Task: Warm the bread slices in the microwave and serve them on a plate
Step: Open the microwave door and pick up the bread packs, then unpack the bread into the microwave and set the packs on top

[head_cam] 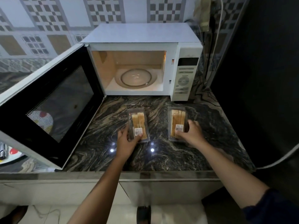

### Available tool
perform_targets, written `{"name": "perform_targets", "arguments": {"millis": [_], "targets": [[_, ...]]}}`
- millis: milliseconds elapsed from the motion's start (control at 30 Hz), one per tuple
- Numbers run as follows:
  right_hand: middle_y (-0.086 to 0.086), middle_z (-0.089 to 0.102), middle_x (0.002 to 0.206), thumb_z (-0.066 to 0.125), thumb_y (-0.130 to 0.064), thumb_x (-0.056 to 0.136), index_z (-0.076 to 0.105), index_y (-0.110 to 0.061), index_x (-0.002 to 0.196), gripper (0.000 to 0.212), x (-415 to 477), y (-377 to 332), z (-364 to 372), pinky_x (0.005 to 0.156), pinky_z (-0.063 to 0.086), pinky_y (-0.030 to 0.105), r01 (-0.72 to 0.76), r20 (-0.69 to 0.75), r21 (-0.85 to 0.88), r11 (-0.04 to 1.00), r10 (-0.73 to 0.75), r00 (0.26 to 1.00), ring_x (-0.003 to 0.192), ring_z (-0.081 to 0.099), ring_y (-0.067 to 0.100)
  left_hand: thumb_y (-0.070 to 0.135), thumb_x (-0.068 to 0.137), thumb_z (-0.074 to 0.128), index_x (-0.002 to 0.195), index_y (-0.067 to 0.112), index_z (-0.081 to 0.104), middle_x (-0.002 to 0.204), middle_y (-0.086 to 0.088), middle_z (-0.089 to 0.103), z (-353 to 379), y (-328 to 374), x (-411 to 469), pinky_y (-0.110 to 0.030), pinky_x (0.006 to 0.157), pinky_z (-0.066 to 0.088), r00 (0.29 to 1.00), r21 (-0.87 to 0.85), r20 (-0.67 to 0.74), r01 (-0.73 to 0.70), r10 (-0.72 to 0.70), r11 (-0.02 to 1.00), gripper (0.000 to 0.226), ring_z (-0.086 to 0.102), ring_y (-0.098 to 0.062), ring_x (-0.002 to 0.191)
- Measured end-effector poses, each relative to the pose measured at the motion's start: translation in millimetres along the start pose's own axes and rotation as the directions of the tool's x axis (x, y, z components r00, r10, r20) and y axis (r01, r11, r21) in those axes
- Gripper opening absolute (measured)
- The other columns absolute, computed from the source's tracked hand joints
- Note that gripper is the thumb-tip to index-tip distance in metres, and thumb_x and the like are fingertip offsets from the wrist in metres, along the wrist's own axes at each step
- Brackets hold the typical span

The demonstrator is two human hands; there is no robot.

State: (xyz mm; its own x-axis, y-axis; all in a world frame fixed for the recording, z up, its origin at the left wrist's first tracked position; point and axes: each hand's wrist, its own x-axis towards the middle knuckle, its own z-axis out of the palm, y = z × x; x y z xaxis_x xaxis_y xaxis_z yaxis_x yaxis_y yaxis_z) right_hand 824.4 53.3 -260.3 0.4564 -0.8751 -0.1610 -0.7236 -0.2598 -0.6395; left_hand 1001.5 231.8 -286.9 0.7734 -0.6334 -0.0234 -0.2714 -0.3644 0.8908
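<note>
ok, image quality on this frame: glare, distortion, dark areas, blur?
Head view: small white glare spots on the polished counter beside the left hand; wide-angle bends the microwave door and counter edge; the microwave cavity glows warm, the right side is near black; control panel text and the labels on the left bread pack and right bread pack are unreadable.

No text was legible anywhere. Left pack [138,125] carried a white sticker [138,131] with small dark print, too small to read. Right pack [177,122] carried a second sticker [179,127], same story: lines of print, all blurred. Microwave [142,62] had a control panel [184,78] with rows of button markings and a round dial cluster, none sharp enough to make out. A faint mark sat above its display [188,61], unreadable, and the display itself was dark
</note>
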Motion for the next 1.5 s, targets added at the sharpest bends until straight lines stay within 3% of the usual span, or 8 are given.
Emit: {"name": "perform_targets", "arguments": {"millis": [100, 200, 333, 433, 533, 933, 1233, 1500], "targets": [[0.013, 0.030, 0.143, 0.069, -0.021, 0.082, 0.037, -0.006, 0.139, 0.067, -6, -13, -8, 0.109, 0.030, 0.036, 0.222, -0.242, 0.042, 0.974, -0.206, 0.948, 0.133, 0.032, 0.026, 0.024, 0.082, 0.069, 0.136, 0.011, 0.046, 0.131, -0.009, 0.048, -9, -7, -16, -0.026, 0.097, 0.043, 1.000, -0.109, -0.007, -0.020, 0.020, 0.994, 0.060, 0.053, -0.018, 0.114], [0.019, 0.049, 0.121, 0.069, -0.007, 0.077, 0.055, 0.001, 0.119, 0.045, -11, -30, -4, 0.101, 0.038, 0.033, 0.511, -0.394, -0.019, 0.859, -0.476, 0.786, 0.116, 0.048, 0.030, 0.020, 0.078, 0.073, 0.130, 0.001, 0.051, 0.124, -0.010, 0.057, -17, -13, -25, -0.031, 0.099, 0.047, 0.999, -0.216, -0.020, 0.042, -0.047, 0.975, 0.060, 0.058, -0.017, 0.110], [0.005, 0.055, 0.106, 0.064, -0.012, 0.083, 0.063, -0.008, 0.105, 0.022, -24, -60, 17, 0.091, 0.042, 0.029, 0.685, -0.044, 0.015, 0.729, -0.684, 0.728, 0.102, 0.050, 0.014, 0.022, 0.070, 0.079, 0.130, 0.003, 0.052, 0.118, -0.007, 0.062, -19, -19, -24, -0.039, 0.098, 0.050, 0.997, -0.238, 0.034, 0.080, -0.074, 0.968, 0.068, 0.062, -0.019, 0.108], [0.002, 0.050, 0.118, 0.057, -0.018, 0.088, 0.057, -0.013, 0.117, 0.029, -26, -72, 41, 0.095, 0.041, 0.030, 0.706, 0.367, -0.094, 0.702, -0.635, 0.680, 0.113, 0.045, 0.015, 0.013, 0.070, 0.079, 0.129, 0.001, 0.052, 0.116, -0.008, 0.063, -17, -21, -20, -0.030, 0.095, 0.050, 0.995, -0.285, 0.048, 0.094, -0.084, 0.954, 0.066, 0.062, -0.016, 0.105], [0.002, 0.046, 0.128, 0.053, -0.016, 0.088, 0.055, -0.016, 0.123, 0.036, -23, -77, 60, 0.098, 0.043, 0.038, 0.724, 0.521, -0.182, 0.665, -0.560, 0.644, 0.121, 0.041, 0.020, 0.007, 0.070, 0.078, 0.127, 0.000, 0.053, 0.106, -0.001, 0.061, -17, -24, -17, -0.017, 0.086, 0.051, 0.996, -0.309, 0.050, 0.084, -0.072, 0.947, 0.063, 0.061, -0.007, 0.096], [-0.005, 0.054, 0.089, 0.063, -0.016, 0.086, 0.068, -0.018, 0.087, 0.005, -11, -97, 61, 0.079, 0.045, 0.026, 0.669, 0.581, -0.129, 0.732, -0.491, 0.649, 0.090, 0.055, 0.015, -0.009, 0.069, 0.074, 0.125, -0.006, 0.052, 0.094, -0.003, 0.059, -19, -31, -9, -0.008, 0.076, 0.050, 0.993, -0.363, 0.096, 0.099, -0.069, 0.927, 0.060, 0.058, -0.003, 0.085], [0.005, 0.065, 0.097, 0.059, -0.007, 0.085, 0.070, -0.011, 0.087, 0.012, -7, -114, 56, 0.082, 0.050, 0.035, 0.556, 0.641, -0.136, 0.820, -0.355, 0.680, 0.093, 0.060, 0.022, -0.008, 0.070, 0.074, 0.124, -0.004, 0.053, 0.100, -0.013, 0.058, -19, -32, -10, -0.008, 0.077, 0.050, 0.993, -0.379, 0.091, 0.101, -0.071, 0.920, 0.058, 0.058, -0.012, 0.090], [-0.012, 0.055, 0.071, 0.063, -0.010, 0.086, 0.064, -0.016, 0.083, 0.007, -7, -144, 18, 0.062, 0.038, 0.016, 0.544, 0.575, 0.021, 0.839, -0.455, 0.680, 0.066, 0.049, -0.001, -0.008, 0.072, 0.073, 0.123, -0.004, 0.055, 0.103, -0.014, 0.062, -21, -31, -8, -0.007, 0.077, 0.049, 0.992, -0.394, 0.087, 0.123, -0.096, 0.911, 0.054, 0.058, -0.013, 0.094]]}}
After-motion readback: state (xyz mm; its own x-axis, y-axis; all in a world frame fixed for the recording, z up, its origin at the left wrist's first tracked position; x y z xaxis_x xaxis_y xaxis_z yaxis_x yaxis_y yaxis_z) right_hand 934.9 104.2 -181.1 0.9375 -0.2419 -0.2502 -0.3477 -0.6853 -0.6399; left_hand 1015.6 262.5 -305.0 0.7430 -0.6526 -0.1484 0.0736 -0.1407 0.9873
